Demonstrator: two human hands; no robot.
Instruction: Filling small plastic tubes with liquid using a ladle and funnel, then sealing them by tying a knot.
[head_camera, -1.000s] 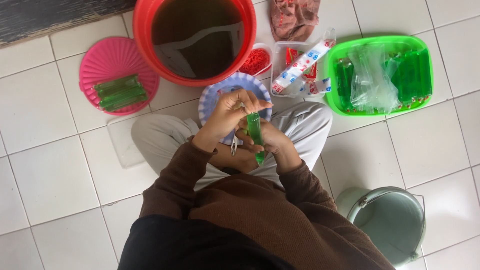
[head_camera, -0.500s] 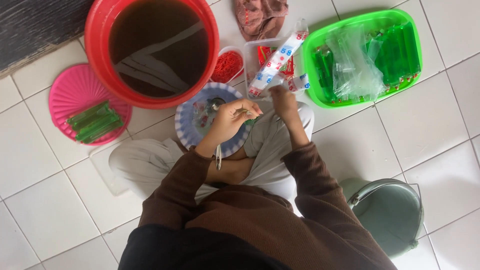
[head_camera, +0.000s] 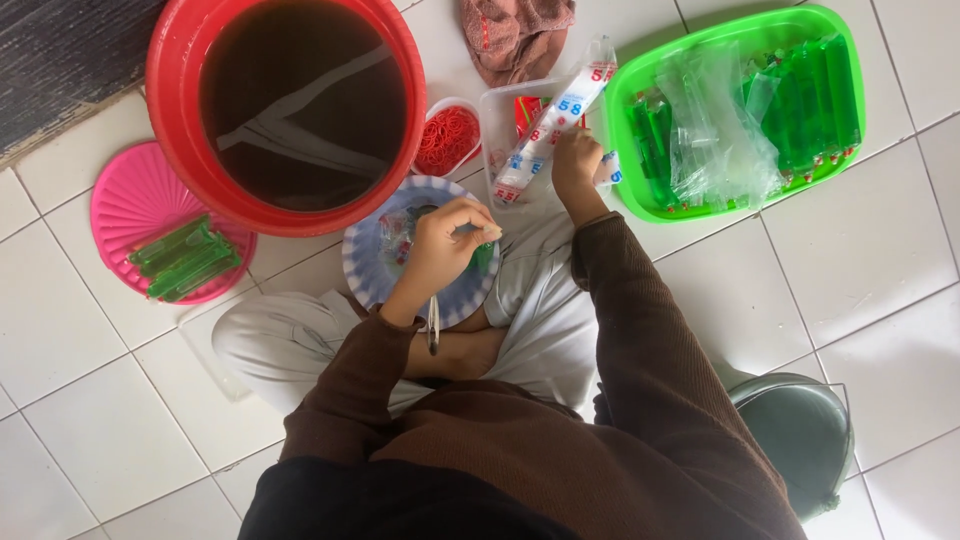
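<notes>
Since half a second ago, the right hand has reached farther to the clear box holding a printed packet, its grip hidden, while the left hand stays closed on a green tube over the blue plate.

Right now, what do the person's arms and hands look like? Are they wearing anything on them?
Both arms are covered by long dark brown sleeves of a soft, knit-looking top, reaching down to the wrists. The left hand and the right hand are bare, with no gloves. No rings, watch or bracelets can be made out from this view.
</notes>
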